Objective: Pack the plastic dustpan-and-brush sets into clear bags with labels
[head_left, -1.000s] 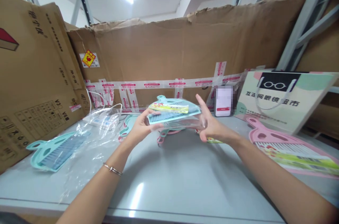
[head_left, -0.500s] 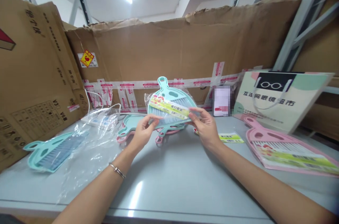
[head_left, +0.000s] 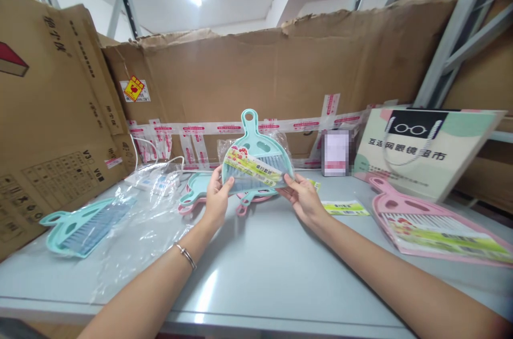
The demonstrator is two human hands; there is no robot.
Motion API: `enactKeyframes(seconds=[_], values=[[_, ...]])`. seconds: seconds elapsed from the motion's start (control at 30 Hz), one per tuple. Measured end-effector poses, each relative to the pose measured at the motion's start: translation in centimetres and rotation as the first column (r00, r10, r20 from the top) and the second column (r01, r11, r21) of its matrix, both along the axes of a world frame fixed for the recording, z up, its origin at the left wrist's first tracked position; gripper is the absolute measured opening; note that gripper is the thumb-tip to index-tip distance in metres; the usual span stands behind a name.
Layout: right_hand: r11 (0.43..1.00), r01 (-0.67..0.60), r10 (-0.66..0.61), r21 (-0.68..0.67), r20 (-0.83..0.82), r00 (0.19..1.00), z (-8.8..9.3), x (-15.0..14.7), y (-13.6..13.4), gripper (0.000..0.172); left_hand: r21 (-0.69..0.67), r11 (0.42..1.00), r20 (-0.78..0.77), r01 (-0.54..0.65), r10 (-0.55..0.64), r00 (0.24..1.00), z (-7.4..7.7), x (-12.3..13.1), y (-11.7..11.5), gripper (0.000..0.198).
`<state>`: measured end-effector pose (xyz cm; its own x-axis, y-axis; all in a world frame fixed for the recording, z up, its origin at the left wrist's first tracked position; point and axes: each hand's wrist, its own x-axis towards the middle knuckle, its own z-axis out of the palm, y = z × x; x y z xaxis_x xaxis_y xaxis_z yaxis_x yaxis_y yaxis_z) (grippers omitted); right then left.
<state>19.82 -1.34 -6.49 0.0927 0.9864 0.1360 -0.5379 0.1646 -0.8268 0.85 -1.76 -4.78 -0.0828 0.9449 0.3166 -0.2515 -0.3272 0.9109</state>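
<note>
"What's held?"
"Left hand (head_left: 217, 200) and right hand (head_left: 308, 199) are both clamped on the green dustpan (head_left: 253, 148) at its lower corners, holding it up over the tabletop (head_left: 248, 264) at twelve o'clock."
"And around it?"
"A second dustpan (head_left: 58, 232) lies at ten, a pink dustpan (head_left: 419, 209) at two; farther, a phone (head_left: 336, 153) at one, a carton (head_left: 256, 72) at twelve."

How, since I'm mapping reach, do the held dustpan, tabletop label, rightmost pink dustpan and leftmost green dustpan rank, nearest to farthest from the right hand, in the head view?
1. Held dustpan: in the right hand
2. Tabletop label: just right
3. Pink dustpan: farther right
4. Green dustpan: far left
</note>
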Motion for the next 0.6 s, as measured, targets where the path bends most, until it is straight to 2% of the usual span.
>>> enactKeyframes(seconds=[0.17,0.4,0.53,0.6], values=[[1.000,0.009,-0.009,0.027,0.018,1.000,-0.1,0.0,0.2,0.033,0.018,0.999,0.052,0.033,-0.034,0.998,-0.1,0.0,0.2,0.036],[0.997,0.055,-0.059,0.049,0.087,0.994,-0.1,0.2,-0.1,0.040,0.047,0.996,0.056,0.081,-0.084,0.995,-0.4,-0.2,0.5,0.041],[0.994,0.064,-0.083,0.090,0.230,0.970,1.6,0.6,-0.3,0.035,0.001,0.985,-0.004,0.171,-0.171,0.985,-0.2,-0.4,0.4,0.044],[0.987,0.139,-0.153,0.075,0.252,0.955,3.0,1.7,-0.5,0.029,-0.034,0.976,-0.034,0.213,-0.215,0.976,0.3,-0.5,0.2,0.045]])
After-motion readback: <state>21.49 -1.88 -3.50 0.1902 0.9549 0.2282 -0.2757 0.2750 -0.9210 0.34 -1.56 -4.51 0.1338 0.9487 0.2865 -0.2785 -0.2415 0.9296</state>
